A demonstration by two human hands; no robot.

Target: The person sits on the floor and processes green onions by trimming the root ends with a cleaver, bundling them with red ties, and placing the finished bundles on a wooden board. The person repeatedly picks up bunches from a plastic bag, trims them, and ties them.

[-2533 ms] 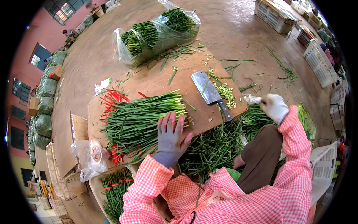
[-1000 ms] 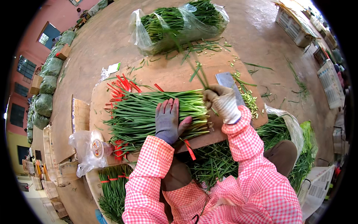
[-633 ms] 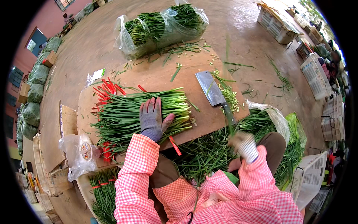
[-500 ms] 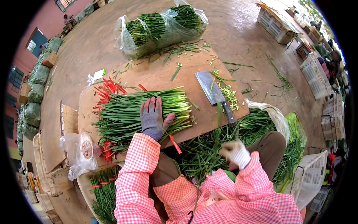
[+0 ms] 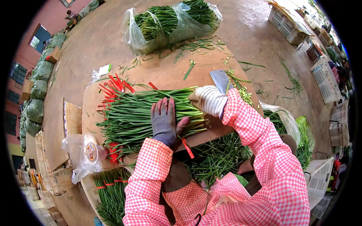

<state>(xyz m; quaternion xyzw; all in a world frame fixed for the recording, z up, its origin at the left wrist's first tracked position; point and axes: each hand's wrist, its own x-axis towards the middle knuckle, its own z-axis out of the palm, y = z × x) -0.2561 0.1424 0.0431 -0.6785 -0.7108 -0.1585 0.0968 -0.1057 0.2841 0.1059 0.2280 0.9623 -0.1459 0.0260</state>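
Observation:
A thick pile of garlic chives (image 5: 132, 109) lies across the wooden board (image 5: 162, 77), green tips to the left and pale stem ends to the right. My left hand (image 5: 164, 120), in a grey glove, rests flat on the pile with fingers stretched and thumb apart. At the pale ends is my right hand (image 5: 207, 100) in a white striped glove, its fingers bent in and closed on the stems. Behind that hand the blade of a cleaver (image 5: 220, 80) shows; its handle is hidden. Red ties (image 5: 115, 88) lie under and beside the green tips.
A plastic-wrapped bundle of chives (image 5: 166, 26) stands at the far edge. Loose chives (image 5: 215, 158) fill my lap side. Tied bunches (image 5: 111, 196) sit in a crate at lower left, near a roll of tape (image 5: 91, 151) in plastic. Cut stem bits (image 5: 247, 96) litter the right side.
My right hand has moved up from above the loose chives in my lap to the pale stem ends, now covering the cleaver's handle. My left hand stays on the pile; the view has shifted slightly.

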